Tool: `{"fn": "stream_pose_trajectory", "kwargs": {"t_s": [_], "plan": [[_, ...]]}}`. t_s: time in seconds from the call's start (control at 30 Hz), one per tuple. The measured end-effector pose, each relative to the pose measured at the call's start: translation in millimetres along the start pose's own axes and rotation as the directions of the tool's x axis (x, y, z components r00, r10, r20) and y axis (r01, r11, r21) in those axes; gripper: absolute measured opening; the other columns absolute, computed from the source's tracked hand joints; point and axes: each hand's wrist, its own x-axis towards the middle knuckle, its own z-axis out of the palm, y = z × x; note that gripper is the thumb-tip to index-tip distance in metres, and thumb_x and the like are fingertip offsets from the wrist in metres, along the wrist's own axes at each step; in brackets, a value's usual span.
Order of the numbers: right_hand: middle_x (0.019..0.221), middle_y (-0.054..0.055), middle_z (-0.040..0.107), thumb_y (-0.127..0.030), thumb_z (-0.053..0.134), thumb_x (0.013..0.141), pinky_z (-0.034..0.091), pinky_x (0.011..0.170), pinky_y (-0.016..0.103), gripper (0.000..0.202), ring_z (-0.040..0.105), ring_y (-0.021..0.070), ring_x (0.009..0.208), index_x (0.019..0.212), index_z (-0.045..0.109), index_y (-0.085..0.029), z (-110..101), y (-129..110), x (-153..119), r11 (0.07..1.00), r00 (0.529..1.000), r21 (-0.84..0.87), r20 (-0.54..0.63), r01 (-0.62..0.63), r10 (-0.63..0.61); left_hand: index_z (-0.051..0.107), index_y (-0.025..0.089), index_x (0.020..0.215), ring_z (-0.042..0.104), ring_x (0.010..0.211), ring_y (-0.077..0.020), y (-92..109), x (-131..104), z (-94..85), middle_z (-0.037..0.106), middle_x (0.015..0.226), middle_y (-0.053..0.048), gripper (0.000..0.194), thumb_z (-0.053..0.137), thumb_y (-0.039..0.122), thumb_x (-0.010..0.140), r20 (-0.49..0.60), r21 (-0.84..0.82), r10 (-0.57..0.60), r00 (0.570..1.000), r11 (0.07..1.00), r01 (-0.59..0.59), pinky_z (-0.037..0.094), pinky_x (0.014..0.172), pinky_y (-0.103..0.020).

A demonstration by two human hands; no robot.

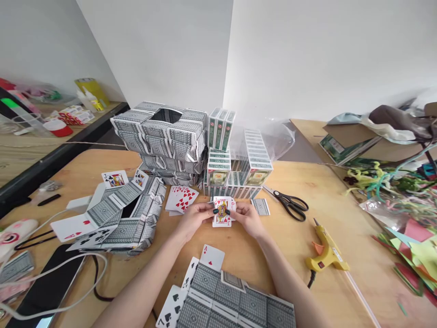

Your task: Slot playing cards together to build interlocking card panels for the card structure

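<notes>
Both my left hand [196, 219] and my right hand [248, 218] pinch a small bunch of playing cards [222, 218] between them, thumbs on the front; a jack of hearts faces me. Just left of my left hand, several heart cards [186, 197] lie face up in a fan. A face-down card [261, 207] rests beyond my right hand. Between my forearms, near me, is a panel of joined face-down cards [235, 300]. An ace of diamonds [211, 257] and a seven of spades [170, 306] stick out along its left side.
Boxes made of cards [160, 136] are stacked at the back, beside card packs [257, 155]. Another card structure [133, 228] with loose cards lies left, near a phone [48, 282]. Black scissors [292, 202] and a yellow glue gun [326, 253] lie right, with paper scraps [413, 246] beyond.
</notes>
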Motion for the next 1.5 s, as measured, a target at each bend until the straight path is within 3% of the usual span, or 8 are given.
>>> {"fn": "stream_pose_trajectory", "kwargs": {"t_s": [0.37,0.73,0.83,0.93,1.03,1.13,1.37,1.5], "plan": [[0.065,0.001,0.064,-0.039,0.067,0.064,0.046,0.061,0.03,0.028,0.06,0.018,0.06,0.079,0.063,-0.016,-0.8,-1.1,-0.2,1.0,1.0,0.018,0.029,0.002,-0.003,0.068,0.011,0.076,0.063,0.068,-0.0184,-3.5,-0.5,4.8,0.069,0.074,-0.007,0.024,0.071,0.025,0.056,-0.104,0.007,-0.003,0.995,1.0,0.003,0.05,0.069,-0.033],[0.06,0.001,0.063,-0.043,0.071,0.055,0.048,0.058,0.032,0.034,0.06,0.0194,0.057,0.074,0.063,-0.016,0.6,-1.4,0.3,0.999,0.999,-0.015,-0.009,-0.045,0.045,0.067,0.014,0.066,0.06,0.059,-0.017,-5.5,-0.8,11.1,0.066,0.062,-0.002,0.014,0.067,0.026,0.058,-0.183,0.061,0.031,0.983,0.998,-0.02,0.049,0.062,-0.031],[0.057,0.0,0.062,-0.042,0.071,0.056,0.047,0.055,0.03,0.032,0.058,0.018,0.055,0.073,0.062,-0.016,0.5,-1.1,0.4,0.999,0.999,-0.03,-0.014,-0.041,0.041,0.064,0.014,0.062,0.057,0.056,-0.0147,-7.3,-1.5,12.3,0.062,0.058,0.0,0.012,0.063,0.026,0.061,-0.211,0.142,0.096,0.973,0.988,-0.067,0.045,0.058,-0.027],[0.057,-0.001,0.062,-0.038,0.07,0.059,0.045,0.052,0.027,0.026,0.055,0.0148,0.051,0.071,0.062,-0.016,1.8,-0.4,0.1,0.999,1.0,-0.025,-0.005,-0.031,0.03,0.056,0.015,0.054,0.049,0.052,-0.0114,-10.9,-2.7,12.8,0.054,0.052,0.003,0.016,0.057,0.026,0.065,-0.234,0.347,0.257,0.938,0.923,-0.167,0.038,0.053,-0.022],[0.058,-0.001,0.062,-0.036,0.068,0.062,0.044,0.051,0.026,0.024,0.054,0.0133,0.05,0.072,0.061,-0.016,4.5,0.5,0.0,1.0,1.0,0.0,0.008,-0.03,0.03,0.047,0.016,0.053,0.041,0.049,-0.0102,-15.6,-4.1,14.6,0.043,0.049,0.004,0.021,0.05,0.026,0.071,-0.214,0.57,0.434,0.875,0.783,-0.249,0.03,0.05,-0.021],[0.057,-0.001,0.061,-0.036,0.071,0.058,0.043,0.05,0.025,0.025,0.053,0.0128,0.049,0.068,0.061,-0.016,7.0,0.8,0.2,0.999,0.999,-0.017,0.003,-0.032,0.032,0.044,0.018,0.058,0.039,0.051,-0.0112,-18.6,-5.1,16.8,0.042,0.052,0.003,0.021,0.041,0.025,0.078,-0.178,0.716,0.559,0.81,0.638,-0.284,0.027,0.051,-0.022],[0.059,0.0,0.063,-0.039,0.072,0.055,0.044,0.048,0.026,0.029,0.054,0.0129,0.048,0.068,0.06,-0.016,8.9,-3.7,-0.7,0.997,0.996,-0.011,0.044,-0.071,0.071,0.038,0.019,0.053,0.037,0.049,-0.012,-17.2,-6.8,15.2,0.041,0.049,0.001,0.026,0.041,0.025,0.079,-0.081,0.804,0.628,0.774,0.5,-0.322,0.022,0.051,-0.024],[0.058,-0.001,0.063,-0.04,0.073,0.053,0.045,0.048,0.026,0.03,0.055,0.014,0.048,0.067,0.059,-0.017,9.9,-5.6,-1.0,0.996,0.995,-0.023,0.055,-0.081,0.082,0.037,0.019,0.05,0.035,0.045,-0.0104,-16.2,-8.0,14.7,0.04,0.045,0.002,0.032,0.04,0.028,0.08,-0.09,0.797,0.609,0.788,0.518,-0.31,0.02,0.049,-0.024]]}}
